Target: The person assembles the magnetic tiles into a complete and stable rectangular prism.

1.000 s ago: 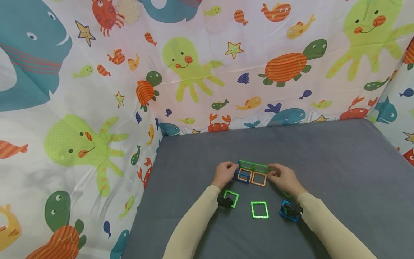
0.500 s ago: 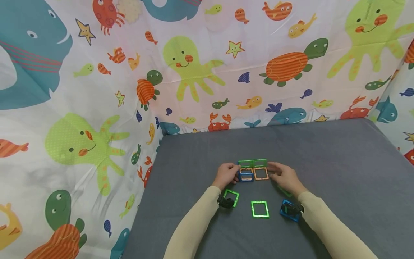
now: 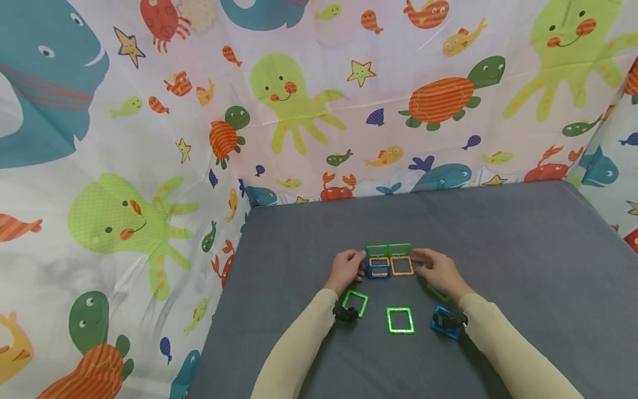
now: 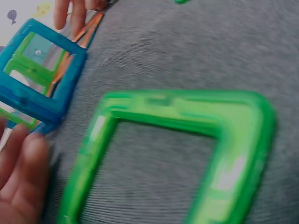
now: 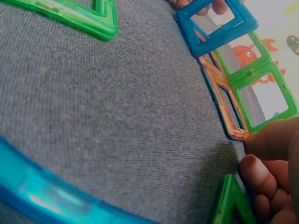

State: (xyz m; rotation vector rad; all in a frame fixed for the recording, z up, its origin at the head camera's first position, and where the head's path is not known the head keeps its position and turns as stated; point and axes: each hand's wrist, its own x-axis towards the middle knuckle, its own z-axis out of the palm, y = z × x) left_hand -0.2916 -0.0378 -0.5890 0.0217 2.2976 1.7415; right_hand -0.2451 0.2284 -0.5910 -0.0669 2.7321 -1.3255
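Observation:
Two orange square magnetic tiles lie flat side by side. Two green tiles stand upright along their far edge. A blue tile stands at the front left, and another blue piece closes the left end. My left hand is at that left end, its fingertips against the blue piece. At the right end is my right hand, with fingertips touching the corner where orange and green meet. Its other fingers are bent and hold nothing visible. Part of the left end is hidden by my left hand.
Loose green tiles lie nearer me: one by my left wrist, one in the middle, and one partly under my right hand. A loose blue tile lies below the right wrist camera. A printed curtain borders the grey surface.
The joined tiles have turned slightly and now sit squarer to me, the right end having moved away. Both hands stayed at the ends; over the last half second little moved.

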